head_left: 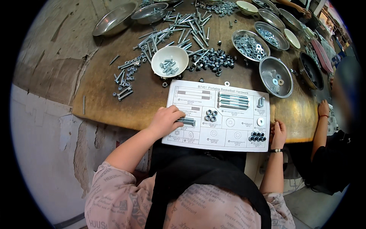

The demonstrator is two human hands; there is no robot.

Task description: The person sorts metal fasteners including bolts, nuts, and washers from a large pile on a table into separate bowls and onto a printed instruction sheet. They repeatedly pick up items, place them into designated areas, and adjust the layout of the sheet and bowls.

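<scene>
A white printed card (pixel 236 143) lies at the table's front edge, divided into boxes with outline drawings of hardware. My left hand (pixel 167 120) rests on its left side, fingers closed over a few short dark-looking bolts (pixel 188 121). Beside the card's right edge is my right hand (pixel 279 133), its fingers curled; what they hold, if anything, is hidden. On the card lie several long bolts (pixel 233 100), a group of lock nuts (pixel 211 115), a short bolt (pixel 261 101), a flat washer (pixel 260 121) and several black-topped nuts (pixel 257 136).
Beyond the card stands a white bowl (pixel 169 57) of short bolts, among piles of long bolts (pixel 190 28) and dark nuts (pixel 215 61). Metal bowls of washers (pixel 249 45) and a bowl with few washers (pixel 275 66) stand to the right. Another person's arm (pixel 322 122) reaches the table's right edge.
</scene>
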